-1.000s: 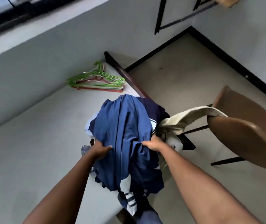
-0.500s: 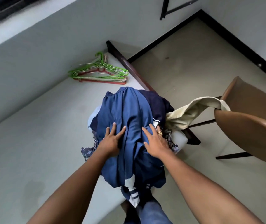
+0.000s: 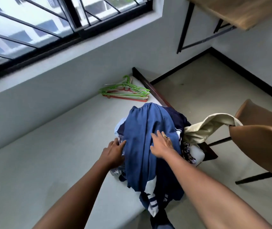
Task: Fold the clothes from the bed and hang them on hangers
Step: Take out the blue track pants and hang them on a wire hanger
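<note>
My left hand (image 3: 113, 152) and right hand (image 3: 162, 146) rest flat, unclenched, on the clothes pile (image 3: 173, 118), choosing a piece. Next I should grasp the blue garment (image 3: 141, 129); hangers (image 3: 127, 92) lie at twelve o'clock.

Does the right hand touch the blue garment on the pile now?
Touching. The head view shows the right hand lying flat on the blue garment, fingers spread, no gap.
</note>
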A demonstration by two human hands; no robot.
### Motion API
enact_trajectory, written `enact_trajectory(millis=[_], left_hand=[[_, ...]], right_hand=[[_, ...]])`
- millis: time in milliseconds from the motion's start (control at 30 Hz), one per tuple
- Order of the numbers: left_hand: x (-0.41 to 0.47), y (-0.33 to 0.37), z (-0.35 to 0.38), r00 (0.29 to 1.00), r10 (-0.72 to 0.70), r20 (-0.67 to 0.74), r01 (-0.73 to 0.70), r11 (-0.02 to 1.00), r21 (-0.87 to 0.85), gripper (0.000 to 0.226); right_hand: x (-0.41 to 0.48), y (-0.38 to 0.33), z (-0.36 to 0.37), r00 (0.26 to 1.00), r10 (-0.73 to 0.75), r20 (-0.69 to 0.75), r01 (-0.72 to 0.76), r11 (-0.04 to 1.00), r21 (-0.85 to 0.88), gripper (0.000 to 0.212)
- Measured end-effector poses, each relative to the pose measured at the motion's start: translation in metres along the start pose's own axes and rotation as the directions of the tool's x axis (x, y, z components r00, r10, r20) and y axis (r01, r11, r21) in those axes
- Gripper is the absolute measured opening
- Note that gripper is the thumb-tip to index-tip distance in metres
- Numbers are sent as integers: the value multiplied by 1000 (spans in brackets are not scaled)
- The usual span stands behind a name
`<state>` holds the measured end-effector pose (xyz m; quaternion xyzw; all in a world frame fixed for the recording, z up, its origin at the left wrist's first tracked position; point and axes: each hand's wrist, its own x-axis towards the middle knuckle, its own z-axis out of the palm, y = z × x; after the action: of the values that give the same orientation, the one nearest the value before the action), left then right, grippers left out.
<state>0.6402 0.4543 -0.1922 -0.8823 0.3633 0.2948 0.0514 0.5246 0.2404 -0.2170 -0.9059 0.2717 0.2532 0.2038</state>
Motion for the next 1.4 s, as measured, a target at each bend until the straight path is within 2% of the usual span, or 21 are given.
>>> enact_trajectory(millis=[200,433,567,667,767,900,1033,1100,1200,1400], left_hand=[[-95,-75,20,997,-18,-75,20,999,26,76],[-215,-172,65,993,19,-120,-16,999,28,74],[-264,-206,63,993,64,-103,-58,997,54,76],[-267,-218,51,990,101,-99,-90,990,109,76],[-249,-218,44,986,133,-101,-121,986,111,77],[-201,-216,53,984,176,-31,-170,976,135,79],[-130,-222,71,988,144,54,-149,984,100,80],[-87,-228,76,986,137,90,-144,986,78,80],[-13,-236,76,989,126,79,-130,990,48,79],[129,-254,77,998,33,60,-33,999,6,80]], right_hand=[[-68,-105,38,998,-54,12,54,999,8,72],[-165,-216,118,995,-56,-82,61,996,60,73],[-202,-257,136,993,-87,-83,93,994,65,78],[-217,-274,134,988,-91,-123,101,992,76,83],[-216,-277,133,986,-86,-144,98,992,76,82],[-178,-268,145,987,-77,-142,92,991,99,79],[-101,-256,154,980,-92,-176,111,989,102,71],[-54,-254,160,983,-54,-173,79,987,141,67],[8,-253,164,986,0,-165,39,972,230,71],[114,-242,167,990,-53,-132,85,965,248,73]])
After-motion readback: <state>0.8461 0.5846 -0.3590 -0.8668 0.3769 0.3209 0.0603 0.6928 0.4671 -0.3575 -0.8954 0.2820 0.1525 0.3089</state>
